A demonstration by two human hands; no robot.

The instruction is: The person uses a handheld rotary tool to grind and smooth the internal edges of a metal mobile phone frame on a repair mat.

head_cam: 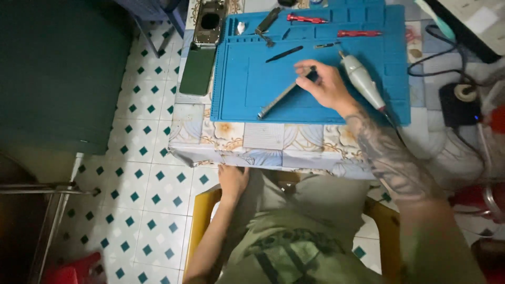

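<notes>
My right hand [322,84] rests on the blue work mat [247,94], its fingers closed on the upper end of a long silver metal tool [277,100] that lies slanted on the mat. My left hand [232,180] is below the table edge, lying on my thigh with nothing in it. A grey-white electric screwdriver [362,79] with a cable lies just right of my right hand. A black spudger [284,53] lies above the hand.
An opened phone body [209,22] and a dark green phone panel [198,71] sit left of the mat. Red-handled screwdrivers [359,33] and tweezers lie along the mat's top. Cables and a tape roll [465,92] are at right. A green chair stands at left.
</notes>
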